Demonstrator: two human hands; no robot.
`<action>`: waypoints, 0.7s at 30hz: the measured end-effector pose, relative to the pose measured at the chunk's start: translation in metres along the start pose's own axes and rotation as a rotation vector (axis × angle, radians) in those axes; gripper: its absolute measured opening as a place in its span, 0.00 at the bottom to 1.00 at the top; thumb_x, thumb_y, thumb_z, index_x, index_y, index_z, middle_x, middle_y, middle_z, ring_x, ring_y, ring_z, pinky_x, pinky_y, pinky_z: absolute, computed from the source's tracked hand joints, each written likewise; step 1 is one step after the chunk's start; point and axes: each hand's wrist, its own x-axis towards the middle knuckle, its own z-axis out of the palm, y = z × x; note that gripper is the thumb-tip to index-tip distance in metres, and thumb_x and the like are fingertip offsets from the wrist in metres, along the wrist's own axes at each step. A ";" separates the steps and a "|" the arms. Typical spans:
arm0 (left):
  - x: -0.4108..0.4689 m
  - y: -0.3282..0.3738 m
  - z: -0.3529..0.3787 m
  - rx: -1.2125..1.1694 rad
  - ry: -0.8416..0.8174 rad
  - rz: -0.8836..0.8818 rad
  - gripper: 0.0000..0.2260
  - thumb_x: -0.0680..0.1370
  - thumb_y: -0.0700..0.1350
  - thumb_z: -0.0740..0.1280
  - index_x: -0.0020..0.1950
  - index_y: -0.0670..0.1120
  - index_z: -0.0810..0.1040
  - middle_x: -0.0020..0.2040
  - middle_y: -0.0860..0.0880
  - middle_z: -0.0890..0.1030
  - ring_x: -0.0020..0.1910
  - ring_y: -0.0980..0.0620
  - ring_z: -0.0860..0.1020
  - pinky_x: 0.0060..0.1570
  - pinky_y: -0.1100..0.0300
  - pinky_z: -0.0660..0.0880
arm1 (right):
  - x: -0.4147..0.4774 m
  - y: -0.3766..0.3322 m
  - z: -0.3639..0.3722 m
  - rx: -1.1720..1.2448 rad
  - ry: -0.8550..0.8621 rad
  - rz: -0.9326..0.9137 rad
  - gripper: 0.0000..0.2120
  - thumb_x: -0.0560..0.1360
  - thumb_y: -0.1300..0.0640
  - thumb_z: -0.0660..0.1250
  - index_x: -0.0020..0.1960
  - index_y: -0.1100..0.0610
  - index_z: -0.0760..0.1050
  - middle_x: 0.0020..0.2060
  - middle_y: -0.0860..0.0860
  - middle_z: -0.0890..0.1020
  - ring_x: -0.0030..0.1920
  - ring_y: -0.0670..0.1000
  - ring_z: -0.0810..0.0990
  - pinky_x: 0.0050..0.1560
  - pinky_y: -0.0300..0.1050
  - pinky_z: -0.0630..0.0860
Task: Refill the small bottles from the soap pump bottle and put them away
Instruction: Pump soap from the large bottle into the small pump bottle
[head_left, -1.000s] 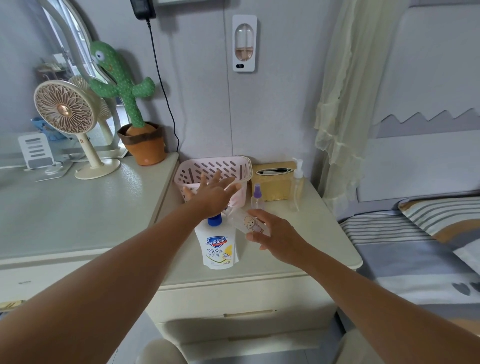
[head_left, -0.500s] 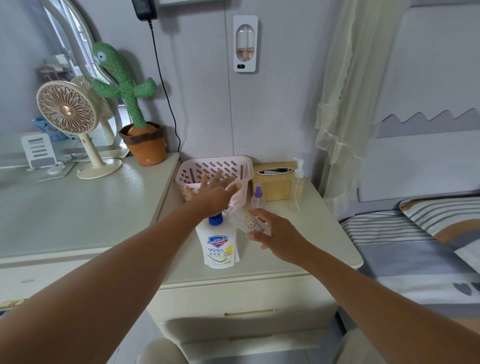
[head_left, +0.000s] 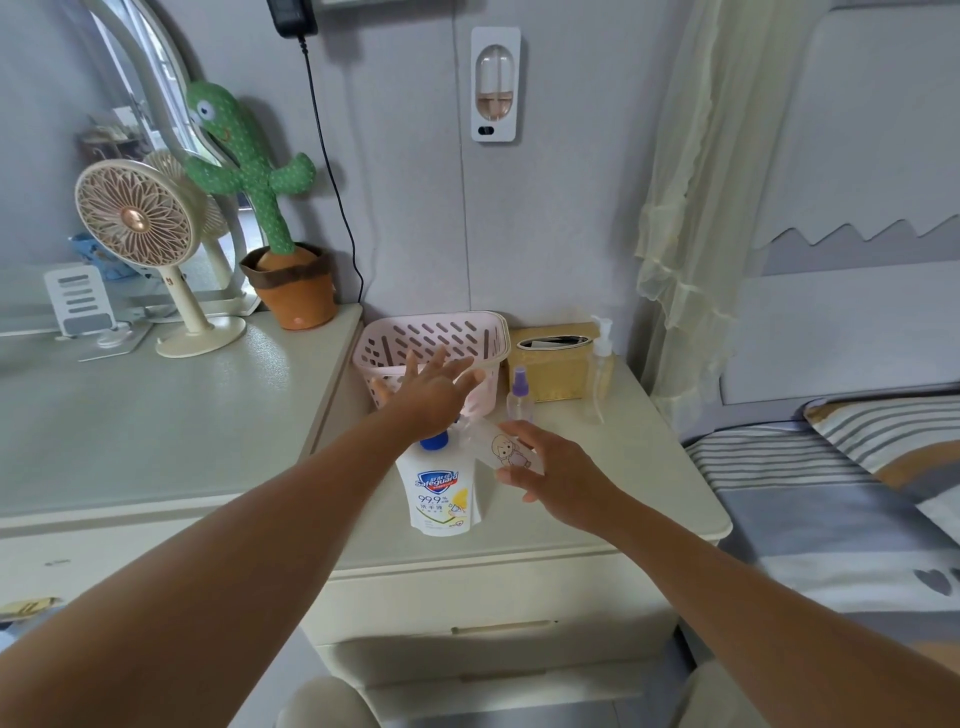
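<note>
— Anything changed since half a second ago?
— Nothing I can log: hands and bottles sit where they were.
— Containers?
— Item 1: soap pump bottle (head_left: 441, 493), white, upright on the nightstand (head_left: 649, 467). Item 2: small clear bottle (head_left: 501, 447), cartoon sticker, tilted toward the pump spout; fill level unreadable. Items 3 and 4: purple-capped spray bottle (head_left: 519, 397) and clear pump bottle (head_left: 600, 371), standing right of the pink basket (head_left: 431, 338).
— Hands?
— My left hand (head_left: 434, 397) lies flat over the pump head, fingers spread. My right hand (head_left: 556, 478) grips item 2.

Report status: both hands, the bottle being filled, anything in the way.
Left hand open, palm over soap pump bottle. Right hand holds small sticker bottle, tilted toward the pump. Purple-capped spray bottle stands just behind, apart.
</note>
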 end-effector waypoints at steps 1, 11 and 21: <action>0.007 -0.006 0.003 -0.009 0.002 0.021 0.20 0.85 0.50 0.45 0.77 0.50 0.53 0.78 0.47 0.48 0.77 0.47 0.40 0.69 0.44 0.34 | 0.000 -0.001 0.000 0.001 0.003 -0.003 0.24 0.76 0.55 0.66 0.70 0.50 0.66 0.62 0.50 0.73 0.52 0.46 0.73 0.36 0.34 0.79; 0.012 -0.009 0.005 -0.048 0.022 0.046 0.22 0.84 0.53 0.43 0.77 0.49 0.55 0.78 0.46 0.51 0.77 0.49 0.41 0.69 0.50 0.31 | 0.001 0.001 0.001 -0.027 0.010 -0.021 0.24 0.76 0.54 0.66 0.70 0.49 0.65 0.64 0.51 0.73 0.54 0.46 0.73 0.37 0.34 0.79; 0.026 -0.022 0.015 -0.058 0.034 -0.013 0.22 0.83 0.57 0.45 0.77 0.56 0.54 0.78 0.48 0.45 0.76 0.42 0.38 0.70 0.35 0.37 | 0.002 0.002 0.002 0.016 0.011 -0.008 0.23 0.76 0.55 0.67 0.69 0.49 0.66 0.62 0.51 0.73 0.52 0.47 0.74 0.35 0.33 0.78</action>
